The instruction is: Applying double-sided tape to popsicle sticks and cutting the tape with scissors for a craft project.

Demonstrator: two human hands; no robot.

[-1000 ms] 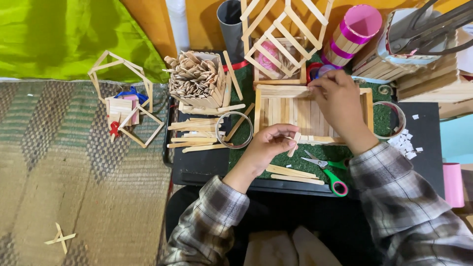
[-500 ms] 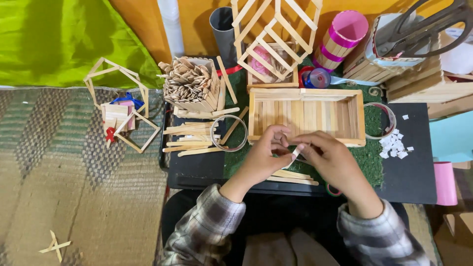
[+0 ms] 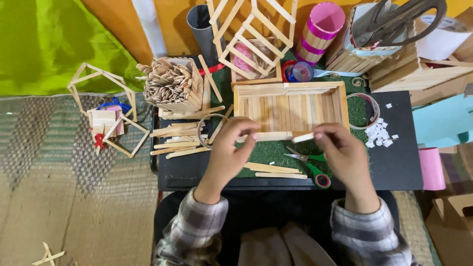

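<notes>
Both hands over the flat wooden stick tray [image 3: 290,106]

Your right hand [image 3: 345,152] pinches a pale wooden craft stick [image 3: 303,138] at the tray's near edge; your left hand [image 3: 231,148] curls loosely beside it, fingertips together, green-handled scissors [image 3: 308,162] just below.

Home craft corner: stick models [image 3: 256,29], scissors [image 3: 308,165]

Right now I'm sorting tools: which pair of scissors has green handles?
The small scissors lying on the green mat by the right hand. The large scissors at top right have dark handles and rest on a stick container.
</notes>
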